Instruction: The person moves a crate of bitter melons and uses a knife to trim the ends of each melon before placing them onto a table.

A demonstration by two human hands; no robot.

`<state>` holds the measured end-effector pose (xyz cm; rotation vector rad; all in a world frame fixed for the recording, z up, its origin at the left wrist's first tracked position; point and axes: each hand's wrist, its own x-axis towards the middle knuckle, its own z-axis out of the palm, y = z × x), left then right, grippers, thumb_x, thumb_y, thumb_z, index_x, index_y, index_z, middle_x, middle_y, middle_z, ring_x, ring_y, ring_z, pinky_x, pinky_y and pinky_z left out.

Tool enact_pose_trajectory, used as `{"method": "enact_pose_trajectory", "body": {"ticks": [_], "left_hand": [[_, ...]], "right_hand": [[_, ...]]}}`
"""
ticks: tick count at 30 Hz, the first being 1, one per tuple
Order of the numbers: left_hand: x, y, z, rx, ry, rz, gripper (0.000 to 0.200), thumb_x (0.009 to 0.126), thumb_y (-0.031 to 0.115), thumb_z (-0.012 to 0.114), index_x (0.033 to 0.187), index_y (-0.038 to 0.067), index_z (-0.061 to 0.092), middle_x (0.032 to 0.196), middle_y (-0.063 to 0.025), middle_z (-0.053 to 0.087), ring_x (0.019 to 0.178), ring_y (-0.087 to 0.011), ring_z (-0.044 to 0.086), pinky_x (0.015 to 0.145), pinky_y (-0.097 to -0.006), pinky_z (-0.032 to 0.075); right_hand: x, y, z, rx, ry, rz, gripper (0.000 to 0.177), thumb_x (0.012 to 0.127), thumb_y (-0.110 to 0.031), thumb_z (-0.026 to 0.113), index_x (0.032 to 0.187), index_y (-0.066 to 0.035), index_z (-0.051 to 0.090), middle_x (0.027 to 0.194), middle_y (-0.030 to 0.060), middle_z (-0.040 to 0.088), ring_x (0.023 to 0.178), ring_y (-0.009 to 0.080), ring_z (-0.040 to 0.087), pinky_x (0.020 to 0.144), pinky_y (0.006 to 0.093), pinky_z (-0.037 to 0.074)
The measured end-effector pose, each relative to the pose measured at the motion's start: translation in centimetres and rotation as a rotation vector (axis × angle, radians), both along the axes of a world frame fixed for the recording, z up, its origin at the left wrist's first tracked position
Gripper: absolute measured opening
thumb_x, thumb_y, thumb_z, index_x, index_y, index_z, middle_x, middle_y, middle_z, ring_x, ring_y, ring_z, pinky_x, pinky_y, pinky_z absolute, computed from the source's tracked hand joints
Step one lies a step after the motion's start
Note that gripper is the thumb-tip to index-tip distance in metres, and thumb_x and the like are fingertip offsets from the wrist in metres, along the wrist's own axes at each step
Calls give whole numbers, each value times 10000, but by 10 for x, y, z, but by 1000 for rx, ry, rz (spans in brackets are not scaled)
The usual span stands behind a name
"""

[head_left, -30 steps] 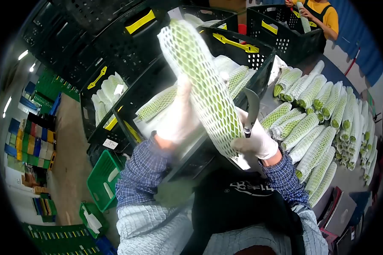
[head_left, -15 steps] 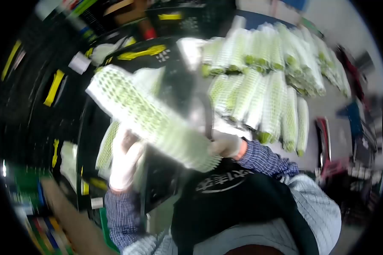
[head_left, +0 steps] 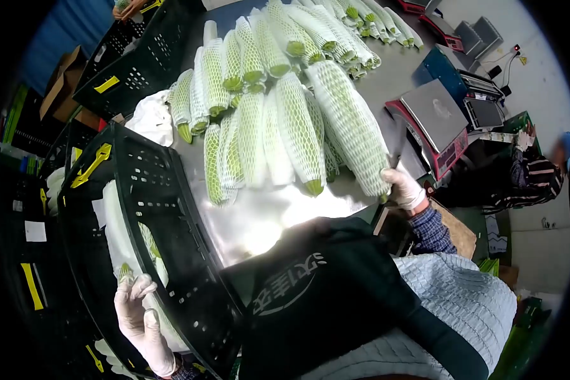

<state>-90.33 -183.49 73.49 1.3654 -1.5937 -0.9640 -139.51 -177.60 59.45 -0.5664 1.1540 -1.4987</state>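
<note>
My right hand [head_left: 404, 189], in a white glove, grips the lower end of a long green gourd [head_left: 351, 130] in a white foam net. A dark, narrow, blade-like piece [head_left: 397, 140] sticks up beside that hand. The gourd leans over other netted gourds [head_left: 291, 130] lying in rows on the metal table [head_left: 202, 183]. On the left, my gloved left hand [head_left: 142, 323] is over a dark green crate [head_left: 164, 244], its fingers loosely bent and apart. Close to its fingertips is the green tip of a netted gourd [head_left: 117, 231] inside the crate.
Red-based scales [head_left: 434, 120] stand along the table's right side. A white cloth [head_left: 152, 119] lies by the crate's corner. Another crate [head_left: 133, 69] stands at the far left, with a person's hands [head_left: 130, 9] above it. A person in a striped top [head_left: 538, 180] is at the right.
The gourd held across both hands is gone from there. My left hand now reaches over the crate, while my right hand grips a gourd at the table. The view has swung right.
</note>
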Motion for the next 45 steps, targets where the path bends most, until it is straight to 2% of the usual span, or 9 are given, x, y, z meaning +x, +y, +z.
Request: {"method": "enact_pose_trajectory", "body": {"ticks": [4,10,15,19,22,26,34,39,45], "left_hand": [[4,-6,-1,-8,31,85,706,882,398,742,1350,-67,490,1094,-134,622,1008,-203,607,1020,-354,440],[17,-19,-5,-83,-116,253,505,976,260,588,1361,-56,499,1245,-158,618,1095,-211,615,1031,-353,444],[36,-18,16,-52,-9,257,432,936,115,629,1325,-42,527,1222,-146,637,1127,-202,611,1018,-334,459],[83,-33,15,54,-47,330,427,935,178,660,1290,-33,552,1102,-91,643,1051,-143,601,955,-291,484],[130,-69,-37,184,-256,255,455,922,272,701,1233,-40,587,1084,-101,662,1053,-170,622,937,-291,494],[130,-76,-72,616,-1109,-20,714,780,496,794,1181,-60,595,1006,-210,680,957,-344,672,836,-409,534],[165,-44,-122,969,-298,-25,828,829,476,776,1381,-70,488,1262,-194,631,1176,-269,596,1023,-358,454],[161,-35,-103,1025,-62,65,1015,688,454,888,1379,-142,445,1341,-262,567,1268,-290,535,1097,-347,401],[167,-11,-106,971,20,71,853,678,162,909,1370,-84,476,1270,-173,639,1183,-233,599,1057,-335,438]], "right_hand": [[-66,0,-23,122,506,20,459,859,-232,700,1229,21,601,955,-6,669,692,8,548,521,166,383],[-107,-32,-89,165,545,-131,564,854,-90,726,1349,79,514,1240,117,641,1090,173,604,950,282,467],[-110,-37,-78,173,959,32,604,904,-101,711,1423,68,452,1392,143,562,1245,189,543,1067,301,391],[-123,-43,-52,184,1382,-90,499,931,-81,655,1405,-2,518,1258,110,653,1095,170,618,985,303,452],[-101,-65,-37,-58,1248,-97,480,928,40,562,1403,-13,525,1223,91,666,1027,145,635,932,277,476],[-86,-75,-32,-61,1349,-10,496,907,92,569,1390,-18,544,1224,72,664,925,81,586,820,202,471],[-41,-81,-18,-191,1181,-14,388,959,18,572,1346,23,570,1132,66,693,932,84,610,853,220,481],[-17,-83,-5,-105,1231,69,392,939,66,549,1328,28,571,1175,103,679,1016,113,621,908,244,481],[-10,-84,-11,-182,1208,19,332,950,13,589,1280,54,594,1112,107,702,961,102,632,858,244,501]]}}
